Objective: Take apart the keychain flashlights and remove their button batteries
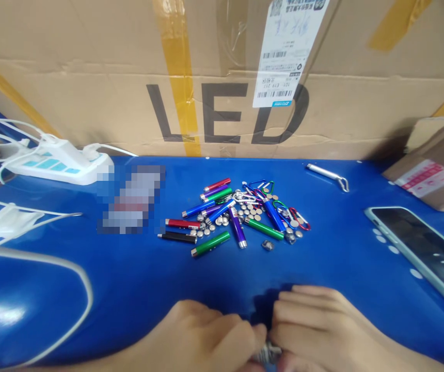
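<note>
My left hand [214, 336] and my right hand [318, 325] meet at the bottom edge, fingers curled. Between their fingertips is a small silvery metal piece [266, 354], mostly covered and blurred, so its kind cannot be made out. Beyond my hands lies a pile of small metal tubes like mini flashlights, among them a green one [210, 244], a purple one [238, 227], a red one [183, 223] and a black one [177, 237]. Button cells [251, 211] and coloured carabiner clips [299, 218] are mixed in.
A large cardboard box [101, 93] marked LED stands behind. At left are a power strip [63, 160] and white cables [86, 289]. To the right lie a phone [423, 253], a silver tube with a clip [324, 173] and a smaller box [434, 165].
</note>
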A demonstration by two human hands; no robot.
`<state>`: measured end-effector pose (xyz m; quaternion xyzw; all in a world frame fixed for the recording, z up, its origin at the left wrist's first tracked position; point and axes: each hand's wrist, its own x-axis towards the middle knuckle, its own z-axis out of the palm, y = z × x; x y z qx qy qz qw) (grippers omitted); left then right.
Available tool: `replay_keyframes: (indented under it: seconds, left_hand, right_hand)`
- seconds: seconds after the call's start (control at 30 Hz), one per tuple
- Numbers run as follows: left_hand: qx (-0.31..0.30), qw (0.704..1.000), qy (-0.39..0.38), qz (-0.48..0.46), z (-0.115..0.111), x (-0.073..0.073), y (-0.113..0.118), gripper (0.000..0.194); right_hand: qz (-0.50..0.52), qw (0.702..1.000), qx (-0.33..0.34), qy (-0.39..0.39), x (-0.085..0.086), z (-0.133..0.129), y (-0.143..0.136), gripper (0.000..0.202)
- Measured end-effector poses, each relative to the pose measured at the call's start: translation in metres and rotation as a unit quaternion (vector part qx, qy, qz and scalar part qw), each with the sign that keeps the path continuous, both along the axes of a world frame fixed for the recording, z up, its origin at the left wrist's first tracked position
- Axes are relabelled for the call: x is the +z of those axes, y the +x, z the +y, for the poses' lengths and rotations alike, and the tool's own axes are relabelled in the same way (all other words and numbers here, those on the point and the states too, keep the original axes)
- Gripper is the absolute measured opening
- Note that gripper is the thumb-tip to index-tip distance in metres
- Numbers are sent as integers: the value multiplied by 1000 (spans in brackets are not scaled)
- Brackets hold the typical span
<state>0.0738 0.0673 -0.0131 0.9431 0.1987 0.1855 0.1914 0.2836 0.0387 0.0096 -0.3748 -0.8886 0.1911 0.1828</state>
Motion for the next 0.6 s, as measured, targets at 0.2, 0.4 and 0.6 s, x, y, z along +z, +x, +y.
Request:
replay_keyframes:
  seconds: [0.2,0.4,0.6]
  left_hand:
    - [9,999,50,5,-5,-9,-1,25]
    - [7,992,125,29,-4,10,-3,33]
    - [20,979,202,7,-2,11,-1,34]
  right_hand:
    - [1,1000,-13,18,-5,0,-3,52]
    - [81,995,-41,-28,1,-5,-8,48]
    - [135,959,-126,-214,7,-8,-13,47]
